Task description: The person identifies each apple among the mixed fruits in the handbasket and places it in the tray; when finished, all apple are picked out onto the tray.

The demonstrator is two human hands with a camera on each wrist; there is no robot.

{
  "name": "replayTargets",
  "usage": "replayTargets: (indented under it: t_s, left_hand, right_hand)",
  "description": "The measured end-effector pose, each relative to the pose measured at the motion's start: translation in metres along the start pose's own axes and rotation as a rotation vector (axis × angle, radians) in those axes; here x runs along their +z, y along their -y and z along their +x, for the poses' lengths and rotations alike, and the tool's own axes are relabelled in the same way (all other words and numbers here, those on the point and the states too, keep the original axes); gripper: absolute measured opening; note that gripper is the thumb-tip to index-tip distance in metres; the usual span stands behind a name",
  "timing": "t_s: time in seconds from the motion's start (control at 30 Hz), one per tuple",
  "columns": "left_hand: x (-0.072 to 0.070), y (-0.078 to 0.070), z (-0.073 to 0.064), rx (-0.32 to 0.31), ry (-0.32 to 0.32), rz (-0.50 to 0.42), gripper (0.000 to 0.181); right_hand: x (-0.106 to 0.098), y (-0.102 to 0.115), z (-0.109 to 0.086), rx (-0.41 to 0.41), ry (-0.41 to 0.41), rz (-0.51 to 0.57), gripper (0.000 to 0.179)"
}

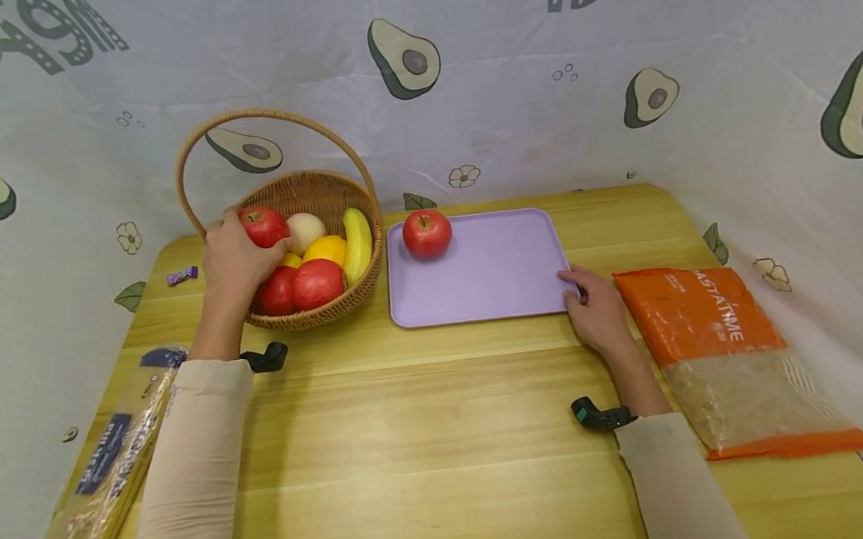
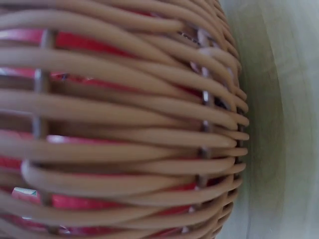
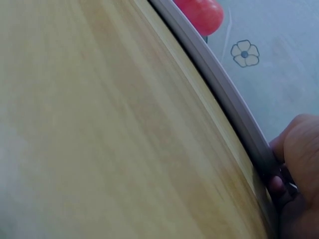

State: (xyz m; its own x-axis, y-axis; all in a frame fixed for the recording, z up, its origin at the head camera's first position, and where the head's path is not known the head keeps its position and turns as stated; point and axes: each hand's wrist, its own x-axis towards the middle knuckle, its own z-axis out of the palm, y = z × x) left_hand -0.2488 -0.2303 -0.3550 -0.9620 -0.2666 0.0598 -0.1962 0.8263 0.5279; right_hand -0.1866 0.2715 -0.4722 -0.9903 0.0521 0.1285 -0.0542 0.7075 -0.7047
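Observation:
My left hand (image 1: 233, 254) reaches over the left side of a wicker basket (image 1: 322, 317) and grips a red apple (image 1: 264, 226), its fingertips partly hidden. Below that apple lie two more red fruits (image 1: 318, 284), and beside them a banana (image 1: 358, 245), a yellow fruit (image 1: 327, 249) and a pale round fruit (image 1: 305, 231). In the left wrist view the basket's weave (image 2: 124, 109) fills most of the picture, with red fruit showing through. My right hand (image 1: 597, 306) pinches the right edge of a lilac tray (image 1: 492, 274). Another red apple (image 1: 427, 235) sits at the tray's back left.
An orange and clear pasta bag (image 1: 738, 357) lies to the right of my right forearm. Left of my left forearm is a long clear packet (image 1: 117, 458) with dark blue ends. A small purple wrapped candy (image 1: 182, 275) lies near the table's left edge.

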Motion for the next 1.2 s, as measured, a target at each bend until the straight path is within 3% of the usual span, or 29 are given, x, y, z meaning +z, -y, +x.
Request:
replayTargets:
  t_s: [0.7,0.87,1.03,1.2]
  left_hand:
    - [-0.004,-0.014,-0.023,0.152,-0.050,-0.111,0.091]
    - [-0.001,-0.019,-0.032,0.177,-0.059,-0.191,0.087]
    - [0.005,-0.024,-0.038,0.241,-0.102,-0.265,0.084]
    - [0.009,-0.032,-0.045,0.300,-0.102,-0.316,0.082]
  right_hand:
    - [-0.003,-0.003,0.001,0.028,0.024,-0.007,0.042]
    - [-0.002,-0.004,0.002,0.026,0.030,-0.012,0.042]
    - [-0.002,-0.003,0.002,0.034,0.038,-0.010,0.043]
    - [-0.001,0.000,0.001,0.030,0.036,-0.004,0.042]
